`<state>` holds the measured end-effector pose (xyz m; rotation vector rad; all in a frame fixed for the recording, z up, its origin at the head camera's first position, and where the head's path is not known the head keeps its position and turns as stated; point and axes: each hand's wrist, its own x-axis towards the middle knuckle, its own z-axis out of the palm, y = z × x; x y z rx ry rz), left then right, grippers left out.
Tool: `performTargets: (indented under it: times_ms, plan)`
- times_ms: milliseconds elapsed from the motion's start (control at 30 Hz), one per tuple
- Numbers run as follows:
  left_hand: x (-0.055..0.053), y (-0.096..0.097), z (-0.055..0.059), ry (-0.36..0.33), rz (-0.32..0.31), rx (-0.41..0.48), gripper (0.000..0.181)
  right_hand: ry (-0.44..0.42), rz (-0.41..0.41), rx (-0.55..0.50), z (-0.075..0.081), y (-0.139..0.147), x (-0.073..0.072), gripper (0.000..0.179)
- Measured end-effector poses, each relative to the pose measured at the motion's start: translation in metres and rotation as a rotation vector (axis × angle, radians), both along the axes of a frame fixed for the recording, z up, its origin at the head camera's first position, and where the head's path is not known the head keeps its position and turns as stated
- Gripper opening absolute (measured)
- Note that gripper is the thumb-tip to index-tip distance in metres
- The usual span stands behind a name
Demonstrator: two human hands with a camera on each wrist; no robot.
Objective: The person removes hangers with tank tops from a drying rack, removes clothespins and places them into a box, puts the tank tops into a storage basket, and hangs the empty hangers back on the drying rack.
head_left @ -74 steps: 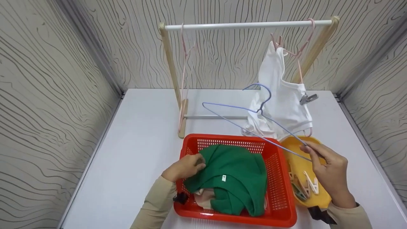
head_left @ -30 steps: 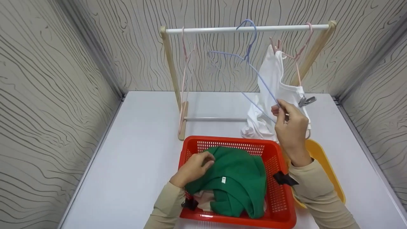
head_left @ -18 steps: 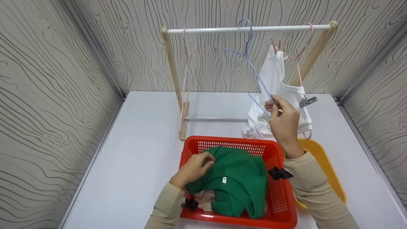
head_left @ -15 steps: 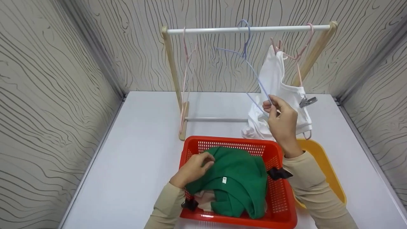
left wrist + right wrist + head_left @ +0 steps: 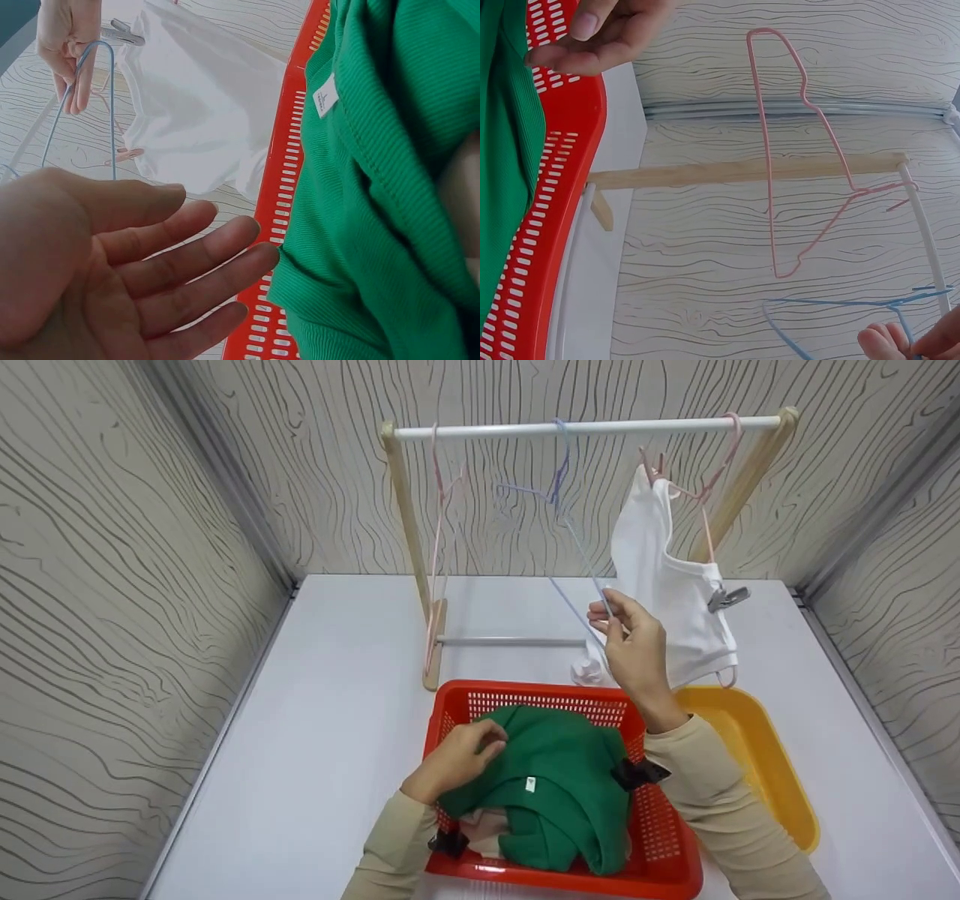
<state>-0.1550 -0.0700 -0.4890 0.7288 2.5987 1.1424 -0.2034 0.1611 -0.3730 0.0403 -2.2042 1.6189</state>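
Observation:
A blue wire hanger (image 5: 556, 495) has its hook at the white rail (image 5: 495, 431) of a small clothes rack. My right hand (image 5: 636, 649) pinches its lower right corner between thumb and fingers. Over the left side of the red basket (image 5: 540, 685), my left hand (image 5: 457, 756) hovers with loosely bent fingers and holds nothing. Its fingertips are beside a green ribbed garment (image 5: 562, 750) that lies heaped in the basket. The left wrist view shows that palm and its spread fingers (image 5: 187, 262). A beige cloth (image 5: 484, 825) peeks out beneath the green garment.
A pink hanger (image 5: 436, 540) hangs bare at the rail's left end. To the right, a white garment (image 5: 679, 615) hangs from another pink hanger, held by a grey clip (image 5: 727, 598) and a pink peg (image 5: 651, 469). A yellow basin (image 5: 787, 780) sits right of the basket, partly behind my forearm.
My right hand has carried the blue hanger up from above the basin to the rail, then leftward and slightly down, bringing its hook to the rail. The left hand shifted slightly right, then stayed.

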Motion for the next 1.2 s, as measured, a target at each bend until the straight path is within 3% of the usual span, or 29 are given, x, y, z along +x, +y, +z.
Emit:
performTargets:
  times_ms: [733,1200]
  plan:
    - [0.001,-0.001,-0.003,-0.033,0.014,-0.014,0.022,-0.038,0.152,-0.069,-0.008,-0.035,0.003,0.051]
    - [0.002,0.001,-0.004,-0.013,-0.001,-0.011,0.022,-0.059,0.259,-0.092,-0.019,-0.043,0.011,0.054]
